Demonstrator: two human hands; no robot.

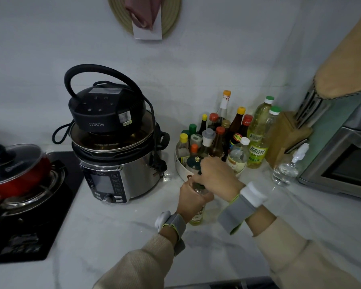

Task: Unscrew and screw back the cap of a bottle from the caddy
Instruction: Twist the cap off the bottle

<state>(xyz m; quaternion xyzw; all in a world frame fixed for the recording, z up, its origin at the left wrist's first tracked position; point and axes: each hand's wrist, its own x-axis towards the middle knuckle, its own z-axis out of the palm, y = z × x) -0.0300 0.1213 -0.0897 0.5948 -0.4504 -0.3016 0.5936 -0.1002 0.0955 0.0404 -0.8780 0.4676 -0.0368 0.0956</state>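
Note:
A clear glass bottle [197,216] with yellowish liquid stands on the white counter in front of the caddy. My left hand [193,197] is wrapped around its neck and shoulder. My right hand [216,177] covers the top from above, fingers closed on the dark cap [201,186], of which only a sliver shows. The round white caddy [180,168] behind my hands is packed with several sauce and oil bottles with red, yellow, green and white caps.
A steel multicooker [121,163] with a black lid unit stands to the left, a red pot [17,170] on the hob beyond it. Right of the caddy are two oil bottles [258,140], a knife block [283,138], a clear pump bottle [286,170] and a toaster oven [346,161].

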